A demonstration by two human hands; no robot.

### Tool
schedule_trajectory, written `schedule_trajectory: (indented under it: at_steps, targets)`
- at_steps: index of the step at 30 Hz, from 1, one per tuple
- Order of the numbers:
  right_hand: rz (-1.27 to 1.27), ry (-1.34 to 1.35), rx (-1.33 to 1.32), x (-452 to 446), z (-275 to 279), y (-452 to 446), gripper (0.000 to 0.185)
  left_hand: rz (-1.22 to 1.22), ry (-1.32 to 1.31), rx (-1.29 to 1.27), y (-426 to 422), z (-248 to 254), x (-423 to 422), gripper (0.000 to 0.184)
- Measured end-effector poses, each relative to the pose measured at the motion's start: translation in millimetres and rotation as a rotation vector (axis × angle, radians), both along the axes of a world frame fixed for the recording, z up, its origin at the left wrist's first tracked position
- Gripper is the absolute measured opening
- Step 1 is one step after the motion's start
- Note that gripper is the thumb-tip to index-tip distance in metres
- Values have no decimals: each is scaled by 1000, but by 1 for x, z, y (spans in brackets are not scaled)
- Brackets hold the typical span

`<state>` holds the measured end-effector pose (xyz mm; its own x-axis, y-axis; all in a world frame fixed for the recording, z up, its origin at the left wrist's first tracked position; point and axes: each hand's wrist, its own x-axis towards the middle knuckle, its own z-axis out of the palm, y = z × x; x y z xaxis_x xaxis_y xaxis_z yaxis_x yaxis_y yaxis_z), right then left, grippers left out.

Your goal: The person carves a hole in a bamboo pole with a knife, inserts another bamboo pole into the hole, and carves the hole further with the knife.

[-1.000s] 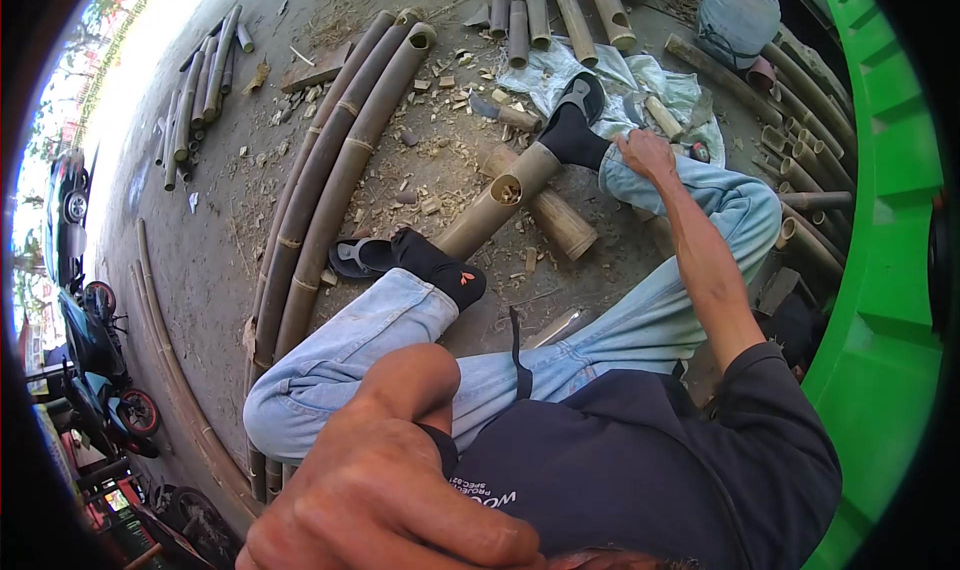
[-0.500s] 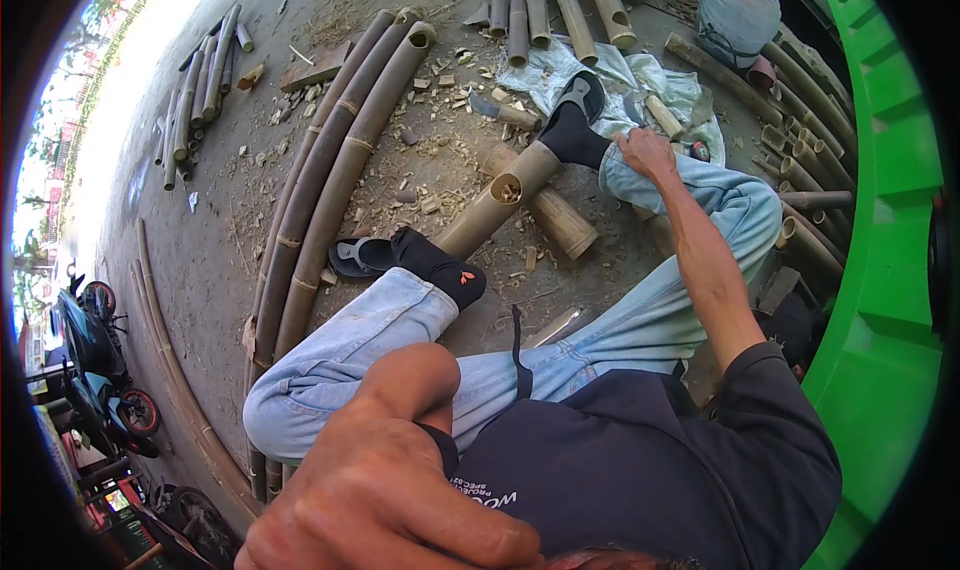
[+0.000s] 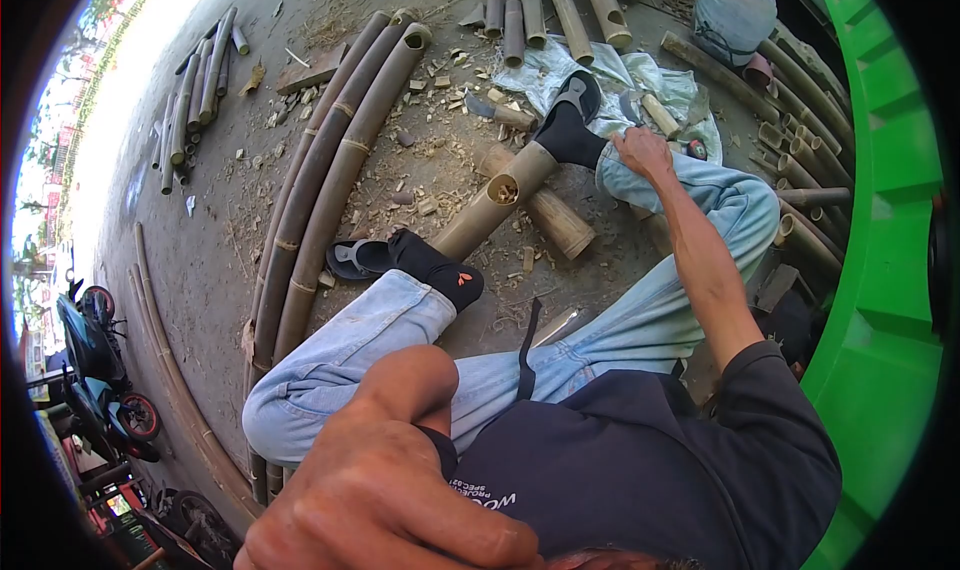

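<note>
My right hand [image 3: 643,154] is closed on the cuff of the light blue jeans [image 3: 705,195] at my right ankle. Close to the camera, at the bottom left, is my bent left hand [image 3: 400,500]; its back shows, while its fingertips are hidden or out of frame. A bamboo piece [image 3: 470,220] with a notch cut in its upper side lies between my black-socked feet, crossing over another bamboo piece [image 3: 560,228]. Beyond them, a blade with a bamboo-like handle [image 3: 512,118] rests among wood chips. From my waist a black strap end [image 3: 527,355] sticks up.
Long bamboo poles [image 3: 335,160] lie left of my feet, with shorter pieces [image 3: 195,95] farther left. A pale sack [image 3: 545,70] is spread beyond my right foot. Bamboo offcuts [image 3: 815,160] are piled beside a green ribbed panel [image 3: 900,260]. A motorcycle [image 3: 95,370] stands far left.
The strap end at my waist has tilted to the right. The view has shifted very slightly; both hands stay in place.
</note>
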<state>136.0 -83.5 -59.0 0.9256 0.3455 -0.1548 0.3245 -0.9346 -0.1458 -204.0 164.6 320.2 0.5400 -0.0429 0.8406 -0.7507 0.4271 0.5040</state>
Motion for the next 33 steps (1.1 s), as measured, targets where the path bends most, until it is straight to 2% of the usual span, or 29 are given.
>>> schedule_trajectory:
  at_steps: [2,14,20,27,29,33]
  targets:
    - [-11,30,-12,1,1,0,58,-7,-154,-44,-2,-5,10,20]
    - [-18,29,-21,0,2,1,58,-29,-9,11,4,1,-2,20]
    - [-23,48,-21,1,3,2,58,29,-40,-36,-3,-1,-2,21]
    - [-24,45,-10,1,4,2,58,6,-32,-15,-1,1,1,23]
    - [-21,40,-25,1,3,2,57,-14,-99,-5,0,-1,5,23]
    - [-5,57,-13,0,6,1,57,30,-43,-47,-3,0,-1,24]
